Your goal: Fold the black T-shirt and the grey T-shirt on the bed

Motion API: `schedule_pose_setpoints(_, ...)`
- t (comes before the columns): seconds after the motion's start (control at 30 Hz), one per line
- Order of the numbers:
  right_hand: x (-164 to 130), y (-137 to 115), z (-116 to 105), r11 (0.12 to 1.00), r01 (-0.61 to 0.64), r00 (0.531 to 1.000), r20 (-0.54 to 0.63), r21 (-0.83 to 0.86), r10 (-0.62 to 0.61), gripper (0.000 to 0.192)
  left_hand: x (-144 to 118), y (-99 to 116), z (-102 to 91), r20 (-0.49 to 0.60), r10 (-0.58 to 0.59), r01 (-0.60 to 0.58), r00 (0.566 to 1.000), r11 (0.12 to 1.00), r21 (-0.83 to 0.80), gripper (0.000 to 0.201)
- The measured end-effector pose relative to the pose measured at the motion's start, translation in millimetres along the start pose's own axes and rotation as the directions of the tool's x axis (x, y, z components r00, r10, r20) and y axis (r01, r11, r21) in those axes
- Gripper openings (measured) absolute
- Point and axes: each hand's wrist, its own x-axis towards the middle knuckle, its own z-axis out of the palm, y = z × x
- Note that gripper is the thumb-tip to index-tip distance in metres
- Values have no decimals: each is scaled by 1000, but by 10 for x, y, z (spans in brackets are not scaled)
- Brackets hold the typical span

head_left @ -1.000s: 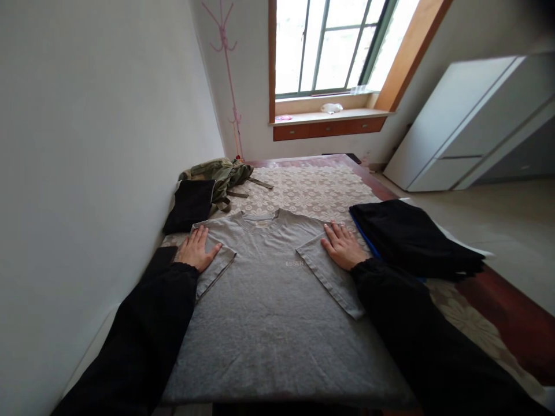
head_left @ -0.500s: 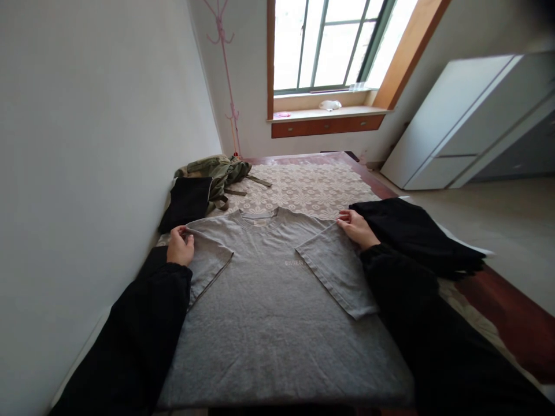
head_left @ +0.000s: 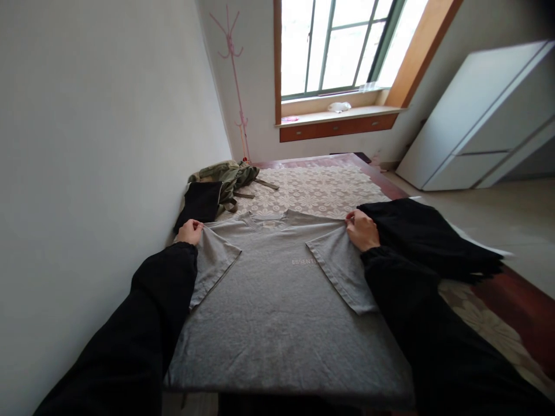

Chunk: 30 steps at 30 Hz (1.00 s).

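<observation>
A grey T-shirt lies spread front side up on the table, its collar toward the window and both sleeves folded inward over the chest. Part of the printed lettering on the chest is covered by the right-hand sleeve. At the left shoulder, my left hand pinches the fabric between thumb and fingers. My right hand grips the opposite shoulder the same way, close to a stack of black clothes.
Beyond the collar stretches a patterned lace tablecloth. A green backpack and a black cloth item lie by the left wall. Farther off are a pink coat stand, a window and a white fridge.
Both hands have closed into firmer pinches on the shirt's shoulders, and the shoulder fabric looks pulled tauter. The whole view has shifted slightly.
</observation>
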Motion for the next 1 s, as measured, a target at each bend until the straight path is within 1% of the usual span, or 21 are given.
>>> schedule_pose_setpoints(0.1,-56,-23,36,998,32,999,12,-50,-32,21,-69,55,60,-47,-10,13,999,996,84,22)
schedule_pose_setpoints(0.2,-113,-46,46,993,70,997,19,-93,-68,26,-123,91,95,-50,-11,18,999,991,132,25)
schedule_pose_setpoints(0.3,-140,-67,14,985,131,991,9,-116,-131,34,-167,92,48,-36,-16,21,999,989,147,27)
schedule_pose_setpoints(0.37,-140,-83,0,972,203,979,6,-116,-204,41,-201,84,-10,-38,-7,12,999,990,142,32)
schedule_pose_setpoints(0.4,-137,-89,3,956,268,963,18,-116,-268,45,-223,83,-34,-50,16,-9,999,990,143,37)
schedule_pose_setpoints(0.43,-134,-93,17,928,352,936,52,-119,-349,47,-250,86,-50,-73,65,-53,995,987,152,42)
schedule_pose_setpoints(0.47,-131,-93,41,888,443,896,103,-121,-432,49,-282,94,-52,-98,142,-125,985,978,168,45)
schedule_pose_setpoints(0.5,-130,-89,74,843,524,848,163,-121,-504,50,-320,106,-39,-109,245,-221,963,957,189,46)
schedule_pose_setpoints(0.53,-132,-78,113,801,586,802,222,-117,-554,51,-361,121,-11,-100,359,-332,928,919,211,45)
schedule_pose_setpoints(0.57,-135,-63,153,775,622,770,269,-115,-579,53,-406,138,32,-64,466,-442,882,868,228,46)
schedule_pose_setpoints(0.6,-139,-45,190,766,633,757,300,-115,-581,55,-451,155,84,1,548,-532,837,813,235,48)
schedule_pose_setpoints(0.63,-144,-28,221,766,632,755,315,-117,-575,56,-494,172,141,77,589,-589,805,774,232,51)
schedule_pose_setpoints(0.67,-148,-16,241,769,627,758,322,-121,-567,58,-531,187,197,155,598,-617,786,752,231,55)
schedule_pose_setpoints(0.7,-151,-13,249,769,627,757,332,-125,-563,60,-561,202,246,223,583,-624,781,745,236,59)
schedule_pose_setpoints(0.77,-153,-56,221,763,635,744,366,-124,-559,62,-593,235,308,311,532,-608,787,753,251,65)
schedule_pose_setpoints(0.83,-165,-174,130,764,638,724,412,-96,-553,62,-597,277,323,349,498,-593,793,764,256,68)
schedule_pose_setpoints(0.87,-186,-255,59,779,624,723,428,-65,-543,61,-601,299,317,359,485,-583,797,773,250,69)
schedule_pose_setpoints(0.9,-228,-340,-33,803,595,730,430,-19,-531,61,-619,315,304,357,465,-561,810,792,240,70)
schedule_pose_setpoints(0.93,-300,-419,-147,834,550,748,415,47,-518,62,-660,320,285,350,441,-530,827,819,220,70)
schedule_pose_setpoints(1.0,-570,-510,-453,868,428,799,345,251,-493,68,-859,277,213,334,385,-451,860,880,147,72)
